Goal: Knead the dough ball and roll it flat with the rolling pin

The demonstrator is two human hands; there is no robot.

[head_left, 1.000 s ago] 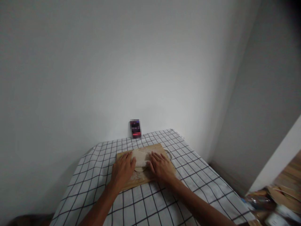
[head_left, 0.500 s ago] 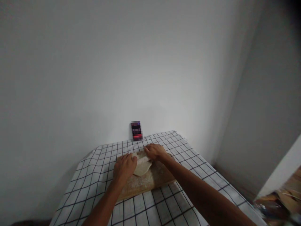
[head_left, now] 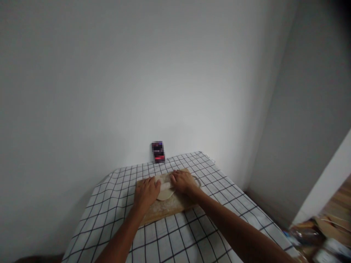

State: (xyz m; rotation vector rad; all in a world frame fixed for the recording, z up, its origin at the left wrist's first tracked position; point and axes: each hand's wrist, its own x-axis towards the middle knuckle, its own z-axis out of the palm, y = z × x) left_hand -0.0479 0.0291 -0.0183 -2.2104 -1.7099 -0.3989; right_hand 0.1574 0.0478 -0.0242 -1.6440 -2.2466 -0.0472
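Cream-coloured dough [head_left: 165, 195] lies flat between the two hands, its rounded edge showing on the near side of the grip. Across it runs a pale rolling pin [head_left: 165, 186], only its middle visible, because the hands cover both ends. Left hand [head_left: 147, 191] and right hand [head_left: 183, 181] sit palm down on the pin, well apart from each other; whether the fingers curl fully around it, I cannot tell. Under the grip is a wooden board [head_left: 161, 211], dusted with white toward the wearer's side, with a loop handle [head_left: 197, 180] just right of the right hand. Around and below that spreads a white cloth [head_left: 161, 243] with dark grid lines. Beyond the grip, a dark pixelated object [head_left: 158, 152] stands upright near the pale wall [head_left: 164, 80]. Far right of the hands is blurred clutter [head_left: 315, 237].
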